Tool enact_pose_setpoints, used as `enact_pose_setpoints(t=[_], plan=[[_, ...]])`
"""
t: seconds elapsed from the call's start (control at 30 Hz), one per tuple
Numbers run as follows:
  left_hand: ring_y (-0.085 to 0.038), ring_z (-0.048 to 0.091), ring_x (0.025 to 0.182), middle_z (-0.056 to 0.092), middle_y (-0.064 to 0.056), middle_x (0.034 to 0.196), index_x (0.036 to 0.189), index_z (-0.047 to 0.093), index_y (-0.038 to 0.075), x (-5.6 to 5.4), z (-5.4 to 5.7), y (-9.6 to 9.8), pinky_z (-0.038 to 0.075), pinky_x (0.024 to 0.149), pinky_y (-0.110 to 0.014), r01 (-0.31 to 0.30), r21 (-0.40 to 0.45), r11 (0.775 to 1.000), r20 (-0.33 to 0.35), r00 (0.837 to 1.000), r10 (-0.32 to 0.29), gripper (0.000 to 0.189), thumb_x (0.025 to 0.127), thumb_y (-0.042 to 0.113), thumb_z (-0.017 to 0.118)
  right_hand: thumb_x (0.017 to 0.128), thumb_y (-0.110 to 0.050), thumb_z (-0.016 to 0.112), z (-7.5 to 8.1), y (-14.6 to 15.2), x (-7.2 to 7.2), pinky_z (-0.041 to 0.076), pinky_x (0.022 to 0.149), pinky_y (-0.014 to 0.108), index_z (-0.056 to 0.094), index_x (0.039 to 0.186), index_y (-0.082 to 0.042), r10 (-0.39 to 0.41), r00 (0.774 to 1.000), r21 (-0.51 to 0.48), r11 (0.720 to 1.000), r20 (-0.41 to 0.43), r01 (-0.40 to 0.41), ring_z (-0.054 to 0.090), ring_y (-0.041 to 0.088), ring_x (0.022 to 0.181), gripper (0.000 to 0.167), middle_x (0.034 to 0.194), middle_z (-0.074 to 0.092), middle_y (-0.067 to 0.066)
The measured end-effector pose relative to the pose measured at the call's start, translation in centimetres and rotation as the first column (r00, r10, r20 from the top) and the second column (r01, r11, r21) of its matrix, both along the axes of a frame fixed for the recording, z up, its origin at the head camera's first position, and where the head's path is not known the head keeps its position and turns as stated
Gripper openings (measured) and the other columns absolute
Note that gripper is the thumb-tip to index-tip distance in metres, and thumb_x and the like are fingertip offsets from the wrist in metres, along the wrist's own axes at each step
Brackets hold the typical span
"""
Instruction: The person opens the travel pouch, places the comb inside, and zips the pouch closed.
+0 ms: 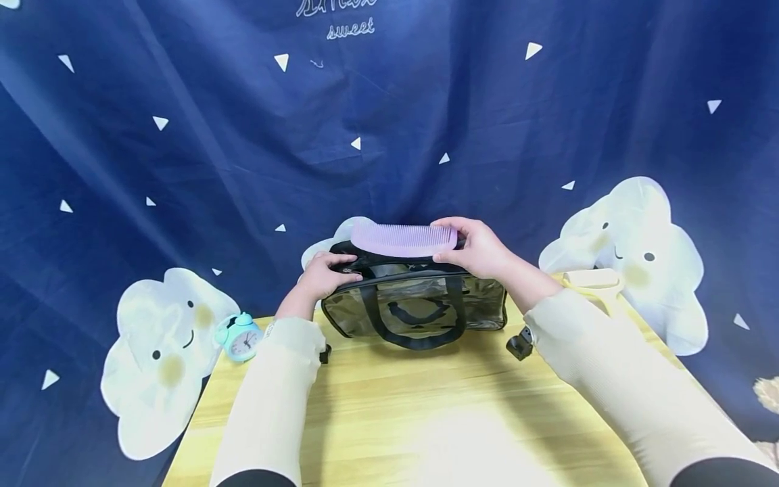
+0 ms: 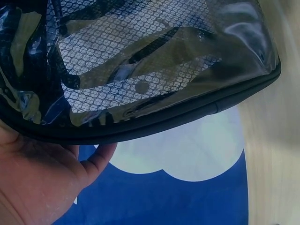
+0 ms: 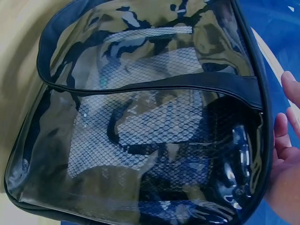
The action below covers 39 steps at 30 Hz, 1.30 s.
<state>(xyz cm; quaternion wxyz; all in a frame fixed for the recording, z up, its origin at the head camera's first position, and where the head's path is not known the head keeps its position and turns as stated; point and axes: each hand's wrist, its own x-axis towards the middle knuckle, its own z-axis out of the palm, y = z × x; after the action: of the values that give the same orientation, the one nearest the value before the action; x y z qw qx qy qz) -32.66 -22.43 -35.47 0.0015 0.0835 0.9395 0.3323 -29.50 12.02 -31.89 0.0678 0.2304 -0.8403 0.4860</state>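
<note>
Head view: your right hand (image 1: 479,251) pinches the right end of the lilac fine-toothed comb (image 1: 404,241) between thumb and fingers, at the middle of the frame. The comb lies roughly level, teeth up, over the open top of the clear black-trimmed carry bag (image 1: 420,289); whether it touches the rim, you cannot tell. Your left hand (image 1: 318,275) is at the bag's upper left corner, thumb and forefinger set apart at the mouth; you cannot tell whether it grips the rim or merely rests there. The bag stands on the bench (image 1: 389,396), black handle hanging down its front.

The step in hand looks like passing the comb through the bag's mouth, though one moment doesn't settle whether inward or outward. If inward, the next move calls for your left hand to spread the mouth while you dip the comb's free left end first, minding that the teeth don't snag the black trim. The blue alarm clock (image 1: 243,342), left of centre, is well clear of your work.
</note>
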Motion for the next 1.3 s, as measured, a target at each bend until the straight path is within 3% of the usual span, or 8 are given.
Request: enact_pose_setpoints(t=[0.23, 0.33, 0.53, 0.63, 0.83, 1.1, 1.2, 1.3], plan=[[-0.036, 0.045, 0.134, 0.056, -0.018, 0.146, 0.141, 0.071, 0.014, -0.3, -0.3, 0.2, 0.035, 0.117, -0.052, 0.002, 0.005, 1.0, -0.005, 1.0, -0.002, 0.055, 0.09, 0.028, 0.086, 0.088, -0.003, 0.085, -0.9, 0.5, -0.5, 0.043, 0.063, 0.024, 0.066, 0.136, 0.002, 0.032, 0.999, 0.01, 0.999, 0.001, -0.032, 0.058, 0.023, 0.085, 0.052, 0.106, 0.071, 0.017], [-0.035, 0.045, 0.134, 0.056, -0.019, 0.146, 0.141, 0.071, 0.013, -0.4, -0.3, 0.1, 0.035, 0.117, -0.052, 0.0, 0.003, 1.0, -0.01, 1.0, 0.0, 0.055, 0.09, 0.028, 0.086, 0.088, -0.004, 0.086, -1.2, 0.7, -0.8, 0.043, 0.065, 0.027, 0.066, 0.136, 0.002, 0.039, 0.999, 0.031, 0.999, -0.008, -0.038, 0.057, 0.027, 0.087, 0.053, 0.105, 0.069, 0.017], [-0.036, 0.045, 0.133, 0.055, -0.02, 0.143, 0.141, 0.071, 0.013, -0.3, -0.4, 0.2, 0.036, 0.117, -0.051, -0.01, 0.016, 1.0, -0.013, 1.0, 0.01, 0.055, 0.09, 0.028, 0.086, 0.085, -0.009, 0.089, -1.1, 0.7, -0.7, 0.047, 0.098, 0.048, 0.057, 0.149, -0.002, -0.046, 0.999, 0.097, 0.994, -0.007, 0.047, 0.056, 0.039, 0.113, 0.072, 0.127, 0.059, 0.023], [-0.036, 0.045, 0.133, 0.054, -0.019, 0.142, 0.141, 0.071, 0.014, -0.3, -0.4, 0.2, 0.036, 0.116, -0.052, -0.017, 0.022, 1.0, -0.002, 1.0, 0.017, 0.055, 0.09, 0.028, 0.086, 0.087, -0.01, 0.087, -1.0, 0.6, -0.4, 0.044, 0.107, 0.053, 0.058, 0.147, -0.001, -0.087, 0.996, 0.102, 0.991, 0.016, 0.085, 0.054, 0.042, 0.119, 0.068, 0.133, 0.056, 0.025], [-0.036, 0.045, 0.134, 0.055, -0.018, 0.143, 0.141, 0.071, 0.015, -0.2, -0.6, 0.3, 0.036, 0.116, -0.053, -0.024, 0.011, 1.0, -0.007, 1.0, 0.024, 0.055, 0.09, 0.029, 0.086, 0.093, -0.011, 0.081, -0.8, 0.0, 0.0, 0.045, 0.105, 0.053, 0.064, 0.137, 0.004, -0.102, 0.994, 0.096, 0.99, 0.026, 0.099, 0.057, 0.041, 0.116, 0.05, 0.127, 0.06, 0.025], [-0.036, 0.047, 0.133, 0.056, -0.018, 0.141, 0.141, 0.071, 0.013, 0.1, -0.7, -0.1, 0.037, 0.116, -0.053, 0.015, 0.032, 0.999, -0.032, 0.999, -0.014, 0.052, 0.093, 0.029, 0.084, 0.096, -0.012, 0.078, -0.2, -2.2, 0.2, 0.048, 0.103, 0.052, 0.065, 0.136, 0.002, -0.068, 0.997, 0.067, 0.996, 0.026, 0.066, 0.061, 0.039, 0.117, 0.044, 0.128, 0.066, 0.022], [-0.039, 0.048, 0.137, 0.056, -0.021, 0.145, 0.14, 0.07, 0.008, 0.5, -0.6, -0.6, 0.036, 0.117, -0.054, 0.023, 0.096, 0.995, -0.064, 0.998, -0.017, 0.048, 0.096, 0.025, 0.08, 0.097, -0.013, 0.077, 0.3, -3.3, 0.4, 0.048, 0.105, 0.051, 0.066, 0.135, 0.002, -0.036, 0.999, 0.058, 0.998, 0.02, 0.035, 0.061, 0.037, 0.12, 0.043, 0.131, 0.067, 0.021], [-0.041, 0.053, 0.135, 0.058, -0.022, 0.146, 0.138, 0.07, 0.003, 0.9, -0.6, -1.2, 0.04, 0.116, -0.053, 0.0, 0.189, 0.982, -0.121, 0.992, 0.023, 0.042, 0.099, 0.017, 0.075, 0.098, -0.012, 0.076, 0.8, -4.4, 0.5, 0.049, 0.103, 0.05, 0.066, 0.135, 0.002, -0.003, 1.0, 0.05, 0.999, 0.02, 0.002, 0.062, 0.035, 0.117, 0.041, 0.128, 0.068, 0.02]])
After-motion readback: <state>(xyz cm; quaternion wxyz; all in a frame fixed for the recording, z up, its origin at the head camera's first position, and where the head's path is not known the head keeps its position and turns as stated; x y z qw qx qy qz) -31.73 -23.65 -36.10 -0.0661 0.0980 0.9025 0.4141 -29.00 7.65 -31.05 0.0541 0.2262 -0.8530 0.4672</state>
